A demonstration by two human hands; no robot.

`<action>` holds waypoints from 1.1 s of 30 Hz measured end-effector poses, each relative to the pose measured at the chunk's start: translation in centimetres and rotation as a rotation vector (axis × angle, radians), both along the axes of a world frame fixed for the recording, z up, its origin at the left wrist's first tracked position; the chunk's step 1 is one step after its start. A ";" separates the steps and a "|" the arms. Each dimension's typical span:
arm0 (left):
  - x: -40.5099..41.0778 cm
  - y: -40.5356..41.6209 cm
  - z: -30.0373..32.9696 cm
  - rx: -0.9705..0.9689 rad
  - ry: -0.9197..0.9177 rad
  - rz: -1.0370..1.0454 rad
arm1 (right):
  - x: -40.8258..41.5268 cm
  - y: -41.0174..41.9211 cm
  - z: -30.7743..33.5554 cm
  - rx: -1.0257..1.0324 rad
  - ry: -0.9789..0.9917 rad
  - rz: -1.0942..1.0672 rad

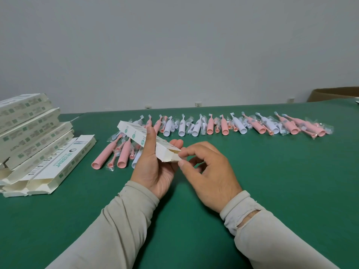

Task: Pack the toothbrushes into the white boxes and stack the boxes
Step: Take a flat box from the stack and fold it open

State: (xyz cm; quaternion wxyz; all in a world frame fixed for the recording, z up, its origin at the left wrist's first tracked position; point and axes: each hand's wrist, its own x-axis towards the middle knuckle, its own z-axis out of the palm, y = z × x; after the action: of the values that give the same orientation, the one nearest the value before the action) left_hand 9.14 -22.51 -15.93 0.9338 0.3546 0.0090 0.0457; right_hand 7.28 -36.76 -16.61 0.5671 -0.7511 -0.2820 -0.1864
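My left hand (pixel 153 167) grips a long white box (pixel 136 134) around its middle, thumb on top, holding it tilted above the green table (pixel 272 191). The box's near end is open. My right hand (pixel 209 171) pinches the end flap (pixel 174 157) of that box between thumb and forefinger. A long row of pink and white toothbrushes (pixel 223 125), with small bagged brush heads among them, lies across the far side of the table. A few more pink toothbrushes (pixel 116 154) lie just left of my left hand. What is inside the held box is hidden.
A leaning stack of white boxes (pixel 29 133) stands at the left edge, with open-ended boxes (pixel 58 166) lying in front of it. A brown cardboard carton (pixel 334 94) sits at the far right. A grey wall rises behind the table.
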 end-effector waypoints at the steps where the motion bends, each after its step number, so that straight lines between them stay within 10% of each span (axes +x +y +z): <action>1: 0.0 -0.1 0.0 0.003 -0.008 -0.011 | 0.0 0.0 0.0 0.001 -0.002 -0.004; 19: -1.9 -0.9 1.2 0.091 0.036 -0.105 | 0.6 -0.4 -0.1 0.033 0.061 -0.054; 28: -2.0 2.3 0.6 1.733 -0.232 0.578 | 2.1 -2.6 1.5 0.541 0.429 -0.117; 33: -2.4 3.5 -0.3 1.963 -0.111 0.572 | 2.3 -4.2 2.2 0.623 0.499 -0.080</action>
State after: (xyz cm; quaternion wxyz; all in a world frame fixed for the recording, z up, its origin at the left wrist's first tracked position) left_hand 6.75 -19.06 -16.20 0.1848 0.9448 0.0086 0.2704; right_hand 9.55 -41.00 -14.46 0.8112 -0.5756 -0.0362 -0.0966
